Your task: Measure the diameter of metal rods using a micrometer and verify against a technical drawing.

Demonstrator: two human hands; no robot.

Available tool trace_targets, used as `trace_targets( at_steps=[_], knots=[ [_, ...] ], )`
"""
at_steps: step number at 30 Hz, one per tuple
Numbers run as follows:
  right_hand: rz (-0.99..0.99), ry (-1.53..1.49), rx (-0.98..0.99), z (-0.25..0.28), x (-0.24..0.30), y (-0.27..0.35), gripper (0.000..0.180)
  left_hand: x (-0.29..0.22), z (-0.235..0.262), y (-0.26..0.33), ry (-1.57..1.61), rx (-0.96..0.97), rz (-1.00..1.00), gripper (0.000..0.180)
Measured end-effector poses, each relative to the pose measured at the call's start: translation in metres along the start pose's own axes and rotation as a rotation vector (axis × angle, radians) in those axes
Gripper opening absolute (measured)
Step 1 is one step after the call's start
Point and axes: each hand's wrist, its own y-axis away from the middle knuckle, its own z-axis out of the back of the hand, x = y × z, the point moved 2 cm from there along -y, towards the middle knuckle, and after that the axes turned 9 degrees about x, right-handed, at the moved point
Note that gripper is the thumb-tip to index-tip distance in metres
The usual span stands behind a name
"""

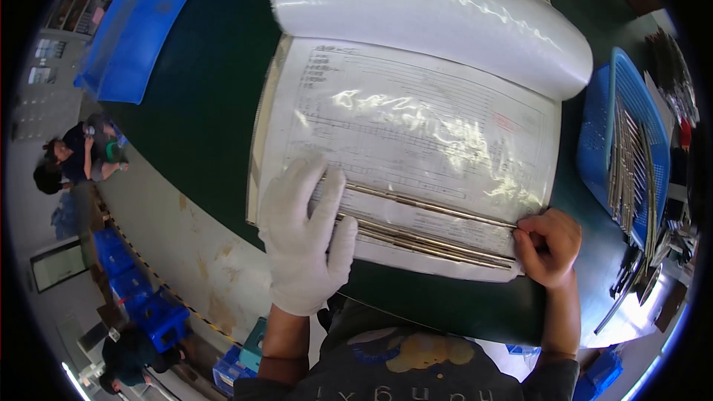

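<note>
One thin metal rod (431,203) lies at a slight slant above a plastic-covered printed sheet (416,134) of a thick folder. My right hand (548,246), bare, pinches its right end between thumb and fingers. Its left end passes under the fingers of my left hand (304,241), which wears a white glove and lies over the sheet with fingers spread. Closer to me, several similar rods (423,243) rest side by side along the sheet's lower edge. Their left ends reach my gloved thumb and are partly hidden there.
A turned-back roll of clear plastic sleeves (431,22) curls across the folder's top. On the right of the green table (200,104) stands a blue basket (594,134) with many rods. A blue bin (141,37) sits far left. Two other people (74,150) (137,356) are off to the left.
</note>
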Motion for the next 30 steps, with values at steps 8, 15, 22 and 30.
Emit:
trace_targets(
  at_steps=[8, 15, 22, 30],
  knots=[
    [0.016, -0.035, 0.012, -0.0032, 0.0000, -0.0061, 0.018, -0.0004, 0.0061, -0.0012, 0.034, -0.003, 0.010, 0.041],
    [0.030, -0.070, 0.032, -0.0007, 0.0007, -0.0054, 0.018, -0.0033, 0.0052, 0.0014, 0.005, 0.020, 0.065, 0.042],
    [0.037, -0.090, 0.034, -0.0006, 0.0012, -0.0057, 0.018, -0.0031, 0.0067, 0.0022, -0.005, 0.011, 0.067, 0.041],
    [0.026, -0.056, 0.023, -0.0019, 0.0029, -0.0075, 0.021, 0.0011, 0.0065, 0.0060, 0.049, -0.024, 0.073, 0.036]
  ],
)
